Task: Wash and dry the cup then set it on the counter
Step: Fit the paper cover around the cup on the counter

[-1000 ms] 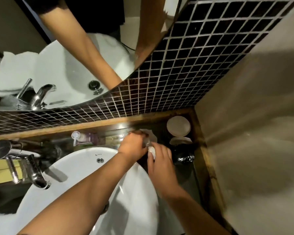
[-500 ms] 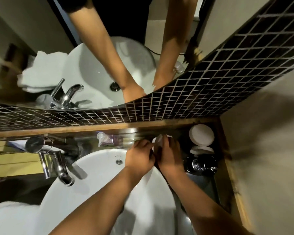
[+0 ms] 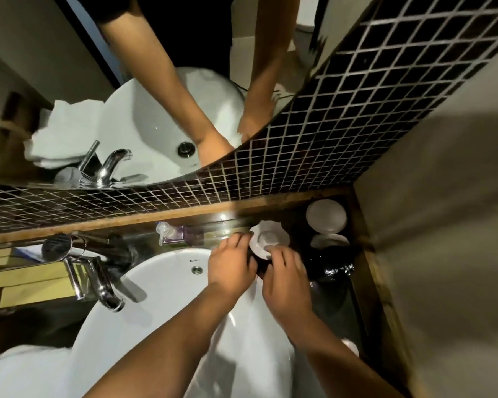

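The white cup [image 3: 268, 240] stands on the dark counter [image 3: 337, 305] just right of the basin, its mouth facing up. Something white and crumpled, a tissue or cloth, shows at its far rim and inside it. My left hand [image 3: 231, 267] grips the cup's left side with its fingertips. My right hand [image 3: 286, 281] rests its fingers on the near rim. The lower part of the cup is hidden behind both hands.
The white basin [image 3: 167, 300] lies under my forearms, with a chrome faucet [image 3: 98, 285] at its left. A pump bottle [image 3: 170, 234] lies behind the basin. Two white round lids [image 3: 326, 216] and a shiny black object [image 3: 335, 267] fill the right corner. A white towel [image 3: 18, 372] is at the lower left.
Both hands stayed on the cup at the counter. The cup's open mouth now shows beyond my fingers, where my hands covered it before. The view has shifted.
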Demonstrator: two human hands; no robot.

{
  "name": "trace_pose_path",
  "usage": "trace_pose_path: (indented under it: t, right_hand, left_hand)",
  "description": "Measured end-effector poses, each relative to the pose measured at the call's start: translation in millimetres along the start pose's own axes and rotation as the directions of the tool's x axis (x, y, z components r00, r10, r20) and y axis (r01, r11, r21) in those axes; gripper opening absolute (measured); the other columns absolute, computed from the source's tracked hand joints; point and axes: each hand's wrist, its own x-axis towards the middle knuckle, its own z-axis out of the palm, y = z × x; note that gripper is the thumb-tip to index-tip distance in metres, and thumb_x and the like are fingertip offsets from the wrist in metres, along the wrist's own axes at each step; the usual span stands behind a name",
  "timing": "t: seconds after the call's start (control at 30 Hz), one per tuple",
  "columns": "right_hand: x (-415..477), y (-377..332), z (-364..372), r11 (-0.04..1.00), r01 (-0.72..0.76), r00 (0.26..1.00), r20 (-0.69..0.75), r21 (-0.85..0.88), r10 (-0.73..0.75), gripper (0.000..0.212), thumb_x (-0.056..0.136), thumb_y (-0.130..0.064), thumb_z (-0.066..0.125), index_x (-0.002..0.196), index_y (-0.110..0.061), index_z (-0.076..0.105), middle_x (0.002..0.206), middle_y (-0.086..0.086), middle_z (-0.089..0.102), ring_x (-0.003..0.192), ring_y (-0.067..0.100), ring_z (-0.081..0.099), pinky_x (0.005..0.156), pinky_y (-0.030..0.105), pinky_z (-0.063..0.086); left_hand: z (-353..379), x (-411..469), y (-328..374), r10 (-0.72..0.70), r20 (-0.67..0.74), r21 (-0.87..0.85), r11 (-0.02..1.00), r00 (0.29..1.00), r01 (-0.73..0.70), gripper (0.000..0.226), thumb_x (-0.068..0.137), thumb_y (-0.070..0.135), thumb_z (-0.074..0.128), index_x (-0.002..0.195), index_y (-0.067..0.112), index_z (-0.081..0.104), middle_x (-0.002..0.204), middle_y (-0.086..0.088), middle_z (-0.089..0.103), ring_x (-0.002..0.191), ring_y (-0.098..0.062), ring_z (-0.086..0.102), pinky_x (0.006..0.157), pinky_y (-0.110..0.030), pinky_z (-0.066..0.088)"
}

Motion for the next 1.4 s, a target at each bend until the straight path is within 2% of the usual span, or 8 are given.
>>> trace_pose_path:
  t: [0.13, 0.4, 0.53, 0.7, 0.83, 0.93, 1.17, 1.4]
  right_hand:
    - [-48, 25, -11, 0.994, -0.091, 0.994, 0.05, -0.055, 0.094, 0.046, 0.091, -0.017, 0.058, 0.136, -0.023, 0.053, 0.137, 0.003, 0.055, 0.127, 0.024, 0.049, 0.103, 0.042, 0.046]
    - [-145, 87, -21, 0.88, -0.346, 0.917, 0.083, -0.327, 0.391, 0.082, 0.087, -0.033, 0.07, 0.157, -0.026, 0.029, 0.165, 0.013, 0.023, 0.147, 0.039, 0.026, 0.111, 0.051, 0.039]
    - [-169, 104, -9, 0.833, -0.433, 0.882, 0.027, -0.344, 0.47, 0.071, 0.077, -0.019, 0.079, 0.143, -0.024, 0.054, 0.145, 0.018, 0.048, 0.125, 0.038, 0.048, 0.094, 0.048, 0.051]
    - [-173, 105, 5, 0.865, -0.301, 0.925, 0.096, -0.402, 0.367, 0.054, 0.089, -0.016, 0.063, 0.142, -0.019, 0.051, 0.14, 0.014, 0.052, 0.126, 0.034, 0.044, 0.108, 0.044, 0.036]
    - [-156, 79, -2, 0.854, -0.29, 0.926, 0.098, -0.431, 0.364, 0.063, 0.066, -0.017, 0.084, 0.125, -0.012, 0.062, 0.125, 0.02, 0.058, 0.11, 0.035, 0.052, 0.096, 0.045, 0.048]
    - [-125, 49, -8, 0.911, -0.147, 0.98, 0.067, -0.386, 0.186, 0.057, 0.063, -0.011, 0.085, 0.117, -0.008, 0.066, 0.118, 0.021, 0.061, 0.105, 0.035, 0.054, 0.09, 0.047, 0.052]
    - [-19, -29, -13, 0.988, -0.072, 0.995, -0.06, 0.14, 0.081, 0.045, 0.081, 0.001, 0.067, 0.123, -0.01, 0.055, 0.125, 0.014, 0.052, 0.113, 0.027, 0.047, 0.097, 0.04, 0.046]
    - [48, -42, -12, 0.983, -0.03, 0.994, 0.095, -0.18, 0.048, 0.069, 0.072, -0.012, 0.079, 0.134, -0.011, 0.049, 0.133, 0.016, 0.051, 0.122, 0.035, 0.046, 0.104, 0.042, 0.045]
  left_hand:
    - [11, -23, 21, 0.029, -0.06, 0.033, 0.999, 0.998, -0.027, 0.058, 0.086, 0.041, 0.053, 0.141, 0.026, 0.044, 0.141, -0.001, 0.047, 0.126, -0.026, 0.044, 0.103, -0.041, 0.036]
    - [37, -80, 68, 0.208, -0.027, 0.05, 0.977, 0.978, -0.206, 0.056, 0.084, 0.051, 0.048, 0.132, 0.024, 0.057, 0.139, -0.003, 0.052, 0.131, -0.025, 0.044, 0.112, -0.045, 0.028]
    - [49, -99, 73, 0.288, -0.003, 0.073, 0.955, 0.958, -0.287, 0.049, 0.085, 0.052, 0.049, 0.121, 0.023, 0.064, 0.135, -0.003, 0.056, 0.13, -0.027, 0.046, 0.111, -0.046, 0.026]
    - [47, -102, 76, 0.356, 0.038, 0.071, 0.931, 0.934, -0.358, 0.042, 0.084, 0.053, 0.051, 0.116, 0.03, 0.065, 0.126, 0.003, 0.061, 0.124, -0.024, 0.049, 0.108, -0.043, 0.028]
    - [39, -97, 71, 0.322, 0.039, 0.054, 0.945, 0.946, -0.323, 0.044, 0.08, 0.049, 0.053, 0.119, 0.033, 0.064, 0.122, 0.01, 0.062, 0.121, -0.018, 0.052, 0.105, -0.035, 0.027]
    - [19, -87, 61, 0.174, 0.013, 0.001, 0.985, 0.985, -0.174, 0.045, 0.085, 0.047, 0.051, 0.128, 0.037, 0.059, 0.13, 0.017, 0.057, 0.126, -0.011, 0.046, 0.109, -0.032, 0.024]
    - [-23, -42, 15, -0.003, -0.059, -0.008, 1.0, 0.998, 0.003, 0.048, 0.085, 0.042, 0.052, 0.131, 0.035, 0.057, 0.136, 0.012, 0.057, 0.13, -0.014, 0.045, 0.113, -0.039, 0.02]
    - [-32, -13, -6, -0.079, -0.072, -0.037, 0.996, 0.994, 0.076, 0.056, 0.083, 0.049, 0.046, 0.136, 0.034, 0.054, 0.134, 0.012, 0.058, 0.128, -0.013, 0.046, 0.113, -0.039, 0.022]
